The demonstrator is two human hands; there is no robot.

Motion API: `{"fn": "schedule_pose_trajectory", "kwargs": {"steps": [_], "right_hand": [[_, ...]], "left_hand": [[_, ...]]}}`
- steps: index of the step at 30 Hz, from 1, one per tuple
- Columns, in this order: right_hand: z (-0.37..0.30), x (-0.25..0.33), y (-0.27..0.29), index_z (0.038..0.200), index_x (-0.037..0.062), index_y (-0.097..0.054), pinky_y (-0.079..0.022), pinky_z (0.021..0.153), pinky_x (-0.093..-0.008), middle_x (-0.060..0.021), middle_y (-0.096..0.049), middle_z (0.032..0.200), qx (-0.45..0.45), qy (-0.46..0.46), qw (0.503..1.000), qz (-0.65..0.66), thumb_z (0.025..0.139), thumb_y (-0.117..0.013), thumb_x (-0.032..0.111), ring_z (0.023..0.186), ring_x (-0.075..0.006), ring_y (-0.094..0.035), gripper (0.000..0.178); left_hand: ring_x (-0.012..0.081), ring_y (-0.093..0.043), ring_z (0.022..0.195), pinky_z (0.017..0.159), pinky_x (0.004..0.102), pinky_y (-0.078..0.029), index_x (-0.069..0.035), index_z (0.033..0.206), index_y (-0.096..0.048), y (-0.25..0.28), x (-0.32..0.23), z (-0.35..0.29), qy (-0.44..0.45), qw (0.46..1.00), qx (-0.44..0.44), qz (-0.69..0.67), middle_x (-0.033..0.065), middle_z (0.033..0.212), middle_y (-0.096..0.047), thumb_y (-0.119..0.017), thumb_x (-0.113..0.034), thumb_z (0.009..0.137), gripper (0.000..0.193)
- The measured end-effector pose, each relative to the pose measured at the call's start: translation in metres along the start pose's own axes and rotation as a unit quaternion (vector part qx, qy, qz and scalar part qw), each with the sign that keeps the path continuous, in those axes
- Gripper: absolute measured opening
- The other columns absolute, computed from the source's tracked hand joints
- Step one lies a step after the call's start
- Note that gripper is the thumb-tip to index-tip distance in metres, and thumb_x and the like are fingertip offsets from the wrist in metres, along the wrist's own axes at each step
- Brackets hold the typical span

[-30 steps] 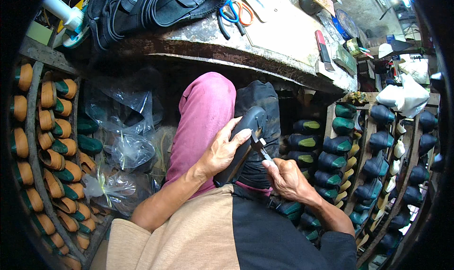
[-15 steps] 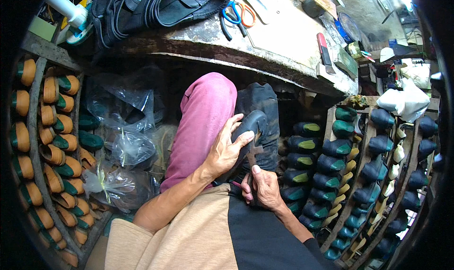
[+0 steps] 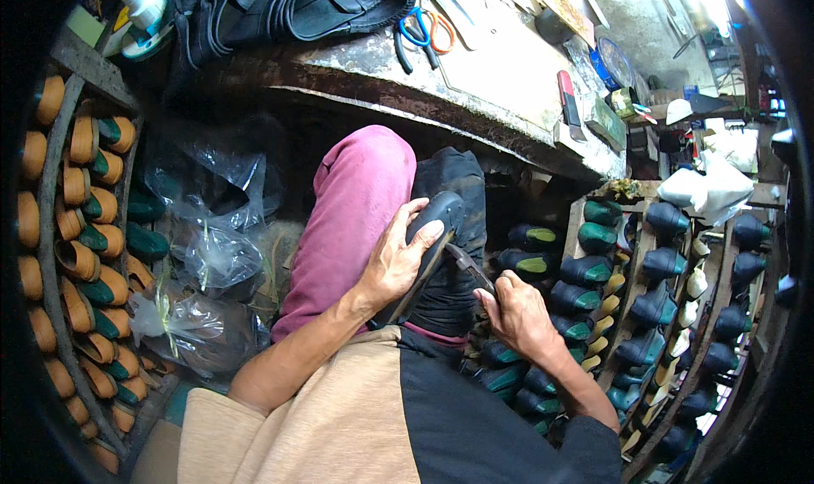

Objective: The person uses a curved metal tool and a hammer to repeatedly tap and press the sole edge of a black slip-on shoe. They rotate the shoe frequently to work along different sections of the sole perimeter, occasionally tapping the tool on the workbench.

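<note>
A black shoe [image 3: 443, 214] rests across my thighs, its rounded end pointing away from me. My left hand [image 3: 392, 262] is wrapped round it from the left, the thumb pressed on its upper face. My right hand [image 3: 519, 313] grips a hammer [image 3: 475, 270] by the handle, to the right of the shoe. The hammer slants up and left, its metal head at the shoe's right edge; whether they touch I cannot tell. Part of the shoe lies hidden under my left hand.
Ahead stands a worn workbench [image 3: 500, 68] with black leather uppers [image 3: 288, 9], scissors [image 3: 437, 30] and a red-and-black cutter knife [image 3: 569, 102]. Racks hold tan-and-green shoe forms [image 3: 80, 200] at left and dark ones [image 3: 653, 306] at right. Clear plastic bags [image 3: 199, 314] lie left of my legs.
My right hand has swung out to the right with the hammer, which has turned from nearly upright to slanting. The left hand keeps its hold on the shoe. The whole view has shifted slightly.
</note>
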State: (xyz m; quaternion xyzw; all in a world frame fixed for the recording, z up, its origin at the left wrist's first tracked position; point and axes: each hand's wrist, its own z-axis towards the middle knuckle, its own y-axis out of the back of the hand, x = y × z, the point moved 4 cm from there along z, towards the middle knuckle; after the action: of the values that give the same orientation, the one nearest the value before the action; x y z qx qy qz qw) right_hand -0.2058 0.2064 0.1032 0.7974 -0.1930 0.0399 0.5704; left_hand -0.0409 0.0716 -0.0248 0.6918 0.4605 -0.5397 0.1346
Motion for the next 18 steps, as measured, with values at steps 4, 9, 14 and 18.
{"fn": "schedule_pose_trajectory", "kwargs": {"steps": [4,9,14,18], "right_hand": [[-0.008,-0.022,-0.020,0.093,-0.0028,-0.061,-0.055,0.066,-0.0535,-0.0253,-0.065,0.071,0.000,-0.111,0.992,0.053,0.105,-0.079,0.032,0.074,-0.0514,-0.071,0.041],[-0.009,-0.024,-0.038,0.094,-0.0024,-0.072,-0.061,0.068,-0.0446,-0.0157,-0.078,0.081,0.200,-0.233,0.887,0.346,0.111,-0.075,0.040,0.070,-0.0283,-0.076,0.046],[0.014,-0.006,-0.033,0.117,-0.0023,-0.082,-0.062,0.093,-0.0363,-0.0096,-0.085,0.113,0.236,-0.123,0.819,0.508,0.118,-0.064,0.043,0.104,-0.0190,-0.078,0.048],[0.041,-0.010,-0.039,0.133,-0.0022,-0.080,-0.060,0.108,-0.0399,-0.0140,-0.082,0.133,0.313,-0.075,0.745,0.584,0.118,-0.064,0.040,0.125,-0.0236,-0.076,0.048]], "left_hand": [[0.0289,-0.060,0.146,0.124,0.0404,-0.047,-0.005,0.165,-0.051,0.019,-0.003,0.016,-0.017,0.995,0.023,-0.092,0.0203,0.157,-0.062,-0.064,-0.034,0.117,0.057],[0.0169,-0.068,0.134,0.118,0.0339,-0.053,-0.001,0.165,-0.052,0.044,0.006,0.028,0.075,0.955,0.108,-0.267,0.0107,0.150,-0.069,-0.060,-0.030,0.119,0.055],[0.0173,-0.068,0.134,0.118,0.0344,-0.054,0.000,0.166,-0.050,0.041,0.015,0.026,0.064,0.923,0.153,-0.347,0.0126,0.151,-0.069,-0.051,-0.033,0.123,0.054],[0.0200,-0.065,0.140,0.125,0.0367,-0.049,0.002,0.169,-0.046,0.038,0.014,0.022,0.055,0.915,0.168,-0.363,0.0145,0.157,-0.065,-0.046,-0.033,0.123,0.057]]}}
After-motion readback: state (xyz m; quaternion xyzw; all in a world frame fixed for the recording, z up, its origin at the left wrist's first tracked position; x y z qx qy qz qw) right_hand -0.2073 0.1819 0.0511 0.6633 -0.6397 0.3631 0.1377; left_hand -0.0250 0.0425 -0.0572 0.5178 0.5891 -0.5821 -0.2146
